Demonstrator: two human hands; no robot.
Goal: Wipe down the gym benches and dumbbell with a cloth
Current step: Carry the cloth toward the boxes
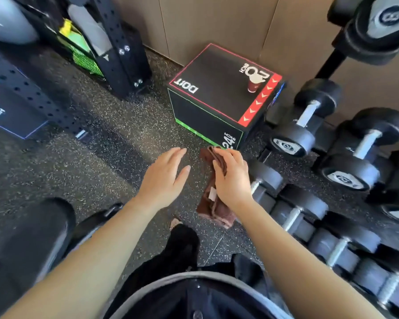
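Note:
My right hand (232,178) is closed around a brown cloth (213,208), which hangs down below the palm above the speckled floor. A white label shows on the cloth. My left hand (165,178) hovers just left of it, fingers spread and holding nothing. Rows of black dumbbells with metal handles sit on a rack at the right; the nearest dumbbell (266,180) is right beside my right wrist. A black padded bench (30,245) lies at the lower left, partly cut off by the frame.
A black plyo box (207,97) with a red cup (253,85) on top stands ahead against the wall. A black perforated rack frame (122,47) and a second box (9,111) are at the left. My dark-clothed legs fill the bottom centre.

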